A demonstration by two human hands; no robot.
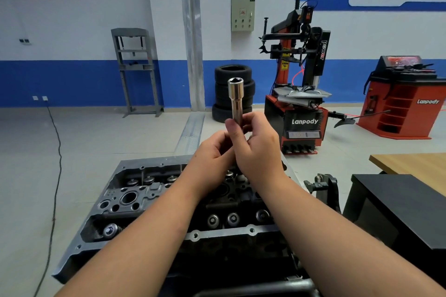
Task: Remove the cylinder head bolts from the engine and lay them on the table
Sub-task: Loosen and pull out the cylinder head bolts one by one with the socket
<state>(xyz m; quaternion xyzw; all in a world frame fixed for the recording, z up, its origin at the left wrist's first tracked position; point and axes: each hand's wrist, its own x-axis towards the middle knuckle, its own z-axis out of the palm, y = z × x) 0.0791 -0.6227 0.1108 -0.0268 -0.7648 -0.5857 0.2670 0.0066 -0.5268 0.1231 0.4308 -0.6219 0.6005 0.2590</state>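
Observation:
A long chrome socket (237, 96) stands upright in the air above the engine, its open hex end pointing up. My right hand (258, 149) grips its lower part, thumb across the front. My left hand (212, 152) is curled round the bottom end, which is hidden between the two hands. Below them the grey cylinder head (135, 198) lies open, with valve springs and dark bolt holes showing. No loose bolts can be seen.
A black table (410, 202) and a wooden table top (415, 164) stand to the right of the engine. A red tyre changer (299, 94), a stack of tyres (233, 94), a red balancer (405, 101) and a grey press frame (135, 70) stand behind. A black cable (56, 176) runs along the floor at left.

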